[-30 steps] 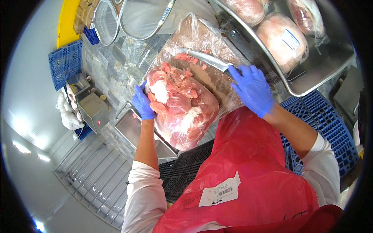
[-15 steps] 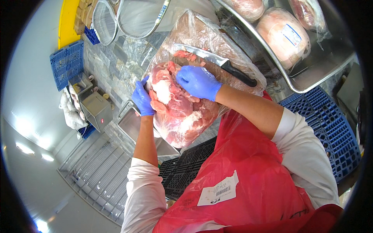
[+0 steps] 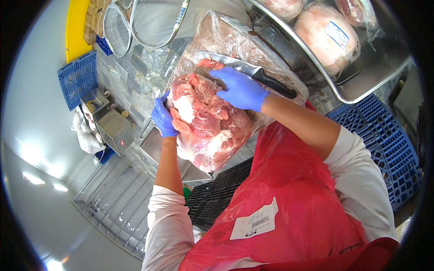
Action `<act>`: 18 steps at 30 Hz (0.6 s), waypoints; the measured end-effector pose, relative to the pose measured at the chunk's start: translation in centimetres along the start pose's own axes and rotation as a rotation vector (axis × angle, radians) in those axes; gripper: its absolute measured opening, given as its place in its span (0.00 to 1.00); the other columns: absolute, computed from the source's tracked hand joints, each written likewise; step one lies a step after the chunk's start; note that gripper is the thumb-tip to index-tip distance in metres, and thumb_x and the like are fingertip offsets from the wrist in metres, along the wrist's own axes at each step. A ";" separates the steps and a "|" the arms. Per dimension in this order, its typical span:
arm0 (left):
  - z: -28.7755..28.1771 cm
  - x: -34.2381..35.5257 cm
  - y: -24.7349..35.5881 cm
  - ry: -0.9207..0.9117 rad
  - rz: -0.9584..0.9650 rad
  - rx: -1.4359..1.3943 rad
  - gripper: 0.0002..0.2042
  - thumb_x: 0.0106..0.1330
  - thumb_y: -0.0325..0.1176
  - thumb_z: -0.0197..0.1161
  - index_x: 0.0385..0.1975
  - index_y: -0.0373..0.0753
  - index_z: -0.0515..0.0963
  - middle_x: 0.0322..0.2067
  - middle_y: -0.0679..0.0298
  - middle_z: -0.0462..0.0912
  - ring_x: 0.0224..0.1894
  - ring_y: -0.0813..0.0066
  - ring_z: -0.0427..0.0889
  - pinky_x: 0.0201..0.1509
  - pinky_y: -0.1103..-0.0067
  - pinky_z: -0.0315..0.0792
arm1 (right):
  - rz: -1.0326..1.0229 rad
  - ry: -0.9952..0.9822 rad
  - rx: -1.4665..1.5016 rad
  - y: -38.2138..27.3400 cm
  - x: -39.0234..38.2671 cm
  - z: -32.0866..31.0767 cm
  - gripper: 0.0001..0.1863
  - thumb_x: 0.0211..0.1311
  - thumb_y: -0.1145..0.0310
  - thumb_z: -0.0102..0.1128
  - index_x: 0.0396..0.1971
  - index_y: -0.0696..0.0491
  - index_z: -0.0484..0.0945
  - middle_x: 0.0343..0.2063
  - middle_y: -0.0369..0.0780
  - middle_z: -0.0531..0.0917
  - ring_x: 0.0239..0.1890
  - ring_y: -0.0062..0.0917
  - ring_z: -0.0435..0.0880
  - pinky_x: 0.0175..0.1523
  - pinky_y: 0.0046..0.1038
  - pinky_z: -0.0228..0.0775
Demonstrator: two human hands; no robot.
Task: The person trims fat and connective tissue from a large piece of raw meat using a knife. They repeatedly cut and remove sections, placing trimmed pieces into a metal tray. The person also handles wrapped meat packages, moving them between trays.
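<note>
A large piece of raw boneless meat [image 3: 205,123], pink with white fat, sits on a surface covered in clear plastic film [image 3: 221,40]. My left hand [image 3: 163,118], in a blue glove, grips the meat's left edge. My right hand [image 3: 242,90], gloved the same way, reaches over the upper right of the meat with its fingers stretched out. Its fingertips are close to small red trimmings [image 3: 210,64]. Just beyond this hand lies a knife with a black handle [image 3: 276,85]; its blade points left, and part of it is behind the trimmings.
At the upper right a steel tub [image 3: 332,88] holds wrapped pieces of meat [image 3: 327,38]. A blue plastic pallet [image 3: 377,144] is below it. Black crates [image 3: 217,194] and a steel tray [image 3: 151,144] stand under the work surface. Hoop-like frames [image 3: 156,45] stand at the far left.
My right hand has moved off the middle of the meat, away to the upper right, and its curled fingers have straightened. My left hand keeps its place on the meat.
</note>
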State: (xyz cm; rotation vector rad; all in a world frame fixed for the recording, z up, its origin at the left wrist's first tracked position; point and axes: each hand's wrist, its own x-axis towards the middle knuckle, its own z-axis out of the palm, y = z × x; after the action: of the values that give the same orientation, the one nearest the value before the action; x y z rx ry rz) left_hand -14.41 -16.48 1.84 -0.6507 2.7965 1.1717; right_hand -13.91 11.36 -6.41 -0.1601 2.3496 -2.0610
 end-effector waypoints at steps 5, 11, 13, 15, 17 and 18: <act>0.3 0.0 -0.3 0.024 0.015 0.033 0.31 0.81 0.53 0.45 0.47 0.28 0.86 0.32 0.62 0.86 0.35 0.77 0.77 0.44 0.74 0.74 | 0.110 -0.320 0.127 -0.2 0.9 -0.3 0.09 0.68 0.66 0.61 0.40 0.56 0.84 0.33 0.46 0.86 0.38 0.43 0.86 0.48 0.40 0.77; 0.1 -0.2 -0.2 0.042 0.031 0.061 0.31 0.81 0.52 0.45 0.46 0.27 0.86 0.32 0.61 0.86 0.35 0.76 0.77 0.44 0.74 0.73 | 0.421 -0.276 0.063 0.1 1.5 -3.9 0.10 0.67 0.63 0.62 0.36 0.55 0.85 0.32 0.47 0.86 0.35 0.44 0.85 0.45 0.40 0.78; 0.4 -0.3 -0.2 0.045 0.007 -0.012 0.31 0.81 0.52 0.45 0.46 0.26 0.86 0.32 0.60 0.86 0.35 0.76 0.78 0.45 0.74 0.74 | 0.301 -0.468 -0.375 -0.5 1.8 -4.6 0.10 0.66 0.63 0.62 0.39 0.53 0.85 0.33 0.46 0.86 0.36 0.46 0.85 0.46 0.41 0.78; 0.2 -0.2 0.1 0.042 0.005 0.034 0.31 0.81 0.52 0.45 0.46 0.26 0.85 0.34 0.60 0.87 0.36 0.76 0.79 0.46 0.74 0.74 | 0.138 -0.347 -0.216 -1.0 0.9 -3.1 0.11 0.65 0.64 0.62 0.42 0.52 0.85 0.35 0.47 0.86 0.38 0.46 0.86 0.48 0.43 0.78; 0.3 -0.3 0.4 0.032 -0.007 0.030 0.31 0.81 0.52 0.46 0.46 0.25 0.85 0.35 0.59 0.87 0.37 0.75 0.79 0.47 0.74 0.74 | 0.074 -0.336 -0.150 -2.1 0.7 -1.6 0.12 0.64 0.64 0.61 0.44 0.51 0.85 0.38 0.48 0.86 0.40 0.47 0.86 0.49 0.44 0.78; 0.4 -0.4 0.6 0.028 -0.018 0.003 0.31 0.81 0.53 0.46 0.46 0.24 0.85 0.36 0.59 0.87 0.37 0.75 0.80 0.47 0.74 0.74 | 0.087 -0.388 -0.163 -2.9 1.0 -0.8 0.12 0.64 0.64 0.61 0.45 0.50 0.84 0.40 0.48 0.86 0.40 0.47 0.86 0.50 0.44 0.78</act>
State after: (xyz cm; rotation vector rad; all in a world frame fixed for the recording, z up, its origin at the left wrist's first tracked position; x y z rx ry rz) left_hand -14.35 -15.73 2.03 -0.6965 2.8084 1.1648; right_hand -14.72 11.67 -3.38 -0.4108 2.2323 -1.6227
